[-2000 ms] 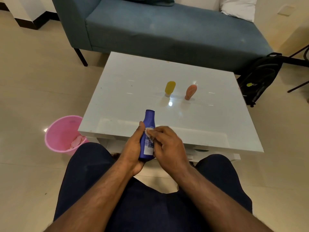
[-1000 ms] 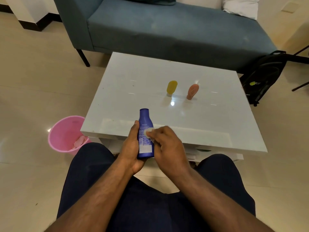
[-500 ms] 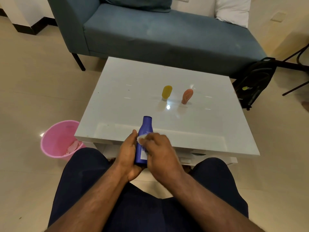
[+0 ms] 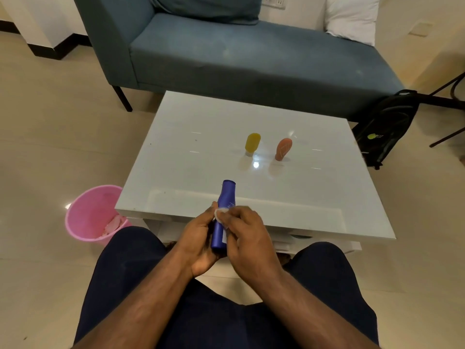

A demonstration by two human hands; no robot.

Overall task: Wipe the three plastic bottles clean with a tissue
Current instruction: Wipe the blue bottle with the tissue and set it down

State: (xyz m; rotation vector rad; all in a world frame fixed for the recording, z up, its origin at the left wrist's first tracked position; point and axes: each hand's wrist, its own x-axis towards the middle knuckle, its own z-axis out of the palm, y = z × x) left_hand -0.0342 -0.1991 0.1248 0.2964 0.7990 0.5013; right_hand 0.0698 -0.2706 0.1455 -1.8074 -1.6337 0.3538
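Pink bin (image 4: 94,212), blue sofa (image 4: 251,54), backpack (image 4: 385,127).

Bare forearms (image 4: 141,293), dark navy trousers (image 4: 120,268)

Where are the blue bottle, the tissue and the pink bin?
blue bottle (image 4: 227,195): head view, on its upper body.
tissue (image 4: 219,213): head view, on the white wad.
pink bin (image 4: 83,217): head view, on its inner wall.

Dark blue bottle (image 4: 224,212) with a white label patch; white tissue (image 4: 220,212). Yellow bottle (image 4: 252,143), orange bottle (image 4: 283,148) with thin pale lines. Glossy white table (image 4: 191,157). Pink bin (image 4: 90,212) near left. Teal-blue sofa (image 4: 251,59) far, white pillow (image 4: 351,17), black backpack (image 4: 385,127) right.
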